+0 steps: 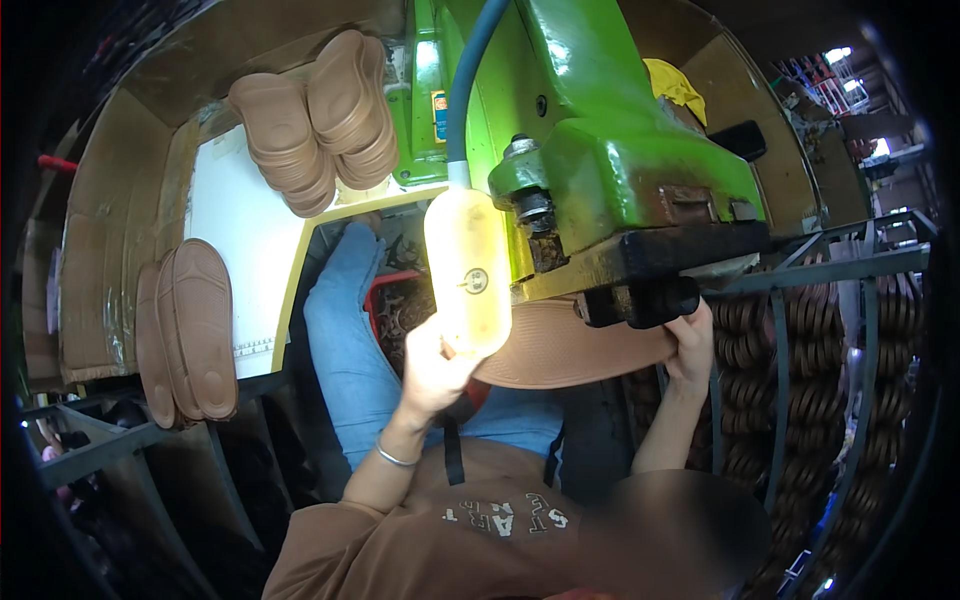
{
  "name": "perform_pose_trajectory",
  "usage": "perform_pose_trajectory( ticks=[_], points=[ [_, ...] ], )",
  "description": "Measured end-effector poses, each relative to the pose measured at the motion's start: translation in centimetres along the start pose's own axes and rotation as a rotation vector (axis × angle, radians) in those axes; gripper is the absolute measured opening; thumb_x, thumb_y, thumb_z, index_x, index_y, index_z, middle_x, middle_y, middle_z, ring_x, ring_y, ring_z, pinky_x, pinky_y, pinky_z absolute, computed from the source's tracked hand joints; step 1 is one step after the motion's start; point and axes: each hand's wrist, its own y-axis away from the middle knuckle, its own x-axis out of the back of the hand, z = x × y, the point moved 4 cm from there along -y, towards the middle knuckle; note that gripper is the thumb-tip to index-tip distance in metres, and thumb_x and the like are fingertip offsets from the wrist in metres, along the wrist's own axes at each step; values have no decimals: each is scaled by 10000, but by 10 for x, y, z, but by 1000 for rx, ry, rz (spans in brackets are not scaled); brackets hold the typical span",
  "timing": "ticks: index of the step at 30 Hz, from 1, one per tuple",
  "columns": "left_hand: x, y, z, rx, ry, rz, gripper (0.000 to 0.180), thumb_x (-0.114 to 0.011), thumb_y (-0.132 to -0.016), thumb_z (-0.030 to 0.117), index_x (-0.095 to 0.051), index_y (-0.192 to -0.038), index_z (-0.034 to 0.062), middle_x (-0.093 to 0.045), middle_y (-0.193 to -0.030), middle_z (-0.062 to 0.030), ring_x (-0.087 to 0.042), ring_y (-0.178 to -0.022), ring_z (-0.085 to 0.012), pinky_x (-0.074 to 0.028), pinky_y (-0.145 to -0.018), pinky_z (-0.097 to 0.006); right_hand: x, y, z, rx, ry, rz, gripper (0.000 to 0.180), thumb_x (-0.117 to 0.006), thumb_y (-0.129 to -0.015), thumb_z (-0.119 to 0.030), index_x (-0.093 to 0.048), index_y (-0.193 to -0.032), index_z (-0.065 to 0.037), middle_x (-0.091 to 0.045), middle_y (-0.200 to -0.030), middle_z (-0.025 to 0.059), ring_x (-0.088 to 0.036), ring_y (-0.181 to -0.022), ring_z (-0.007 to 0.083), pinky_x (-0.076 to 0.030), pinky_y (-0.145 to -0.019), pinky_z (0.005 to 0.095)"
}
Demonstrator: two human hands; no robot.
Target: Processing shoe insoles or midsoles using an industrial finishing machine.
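Brown sole point(580, 350) sits mid-frame, just right of ctr, level-ish btwn both hands, its upper edge under the machine's dark head. L hand point(432, 372) looks closed on its left end, tho fingertips are partly lost behind the lamp; R hand point(690, 345) grips the right end, thumb & fingers pinching the rim. Step in hand, my read: holding the sole up at the machine; can't tell if it touches the working part. Next move prob. calls for both ends kept steady & fingers clear of the black rollers point(645, 303). Jeans point(345, 320) and a red bin point(378, 295) w/ scraps show below, left of ctr. Lit lamp point(466, 235) hangs in front, on a blue-grey hose point(475, 60); green machine point(600, 170) fills top ctr. White tabletop point(225, 205), upper left, bears stacked soles point(330, 130); a few more soles point(195, 330) lean together at its left edge. Cardboard walls point(125, 250) fence it; yellow cloth point(680, 88) upper right. Farther off, metal racks point(780, 350) full of brown soles run down the right side, bg dim w/ a few bright spots.
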Motion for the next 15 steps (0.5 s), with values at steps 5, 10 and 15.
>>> perform_pose_trajectory(
  ticks=[5,10,15],
  points=[
    [54,-6,8,-3,-1,-1,286,-689,-733,16,-596,-989,-71,-645,-905,-95,-606,-830,-136,-478,-768,-259,-52,-22,3,31,-87,-142,293,-649,-749,39,-566,-1030,15,-629,-950,84,-606,-869,147,-487,-751,256],
    [110,-1,16,71,73,96,294,-654,-718,6,-580,-992,-70,-634,-902,-111,-599,-821,-146,-461,-768,-250,-98,-10,24,122,-255,-203,192,-637,-726,60,-604,-909,11,-605,-895,30,-568,-804,115,-468,-717,248],
    [147,28,-6,183,101,104,189,-687,-729,45,-531,-832,16,-603,-803,-56,-531,-702,-75,-424,-651,-210,-99,-10,77,93,151,-205,365,-697,-686,41,-544,-1016,8,-564,-927,39,-540,-849,117,-464,-768,268]
  ],
)
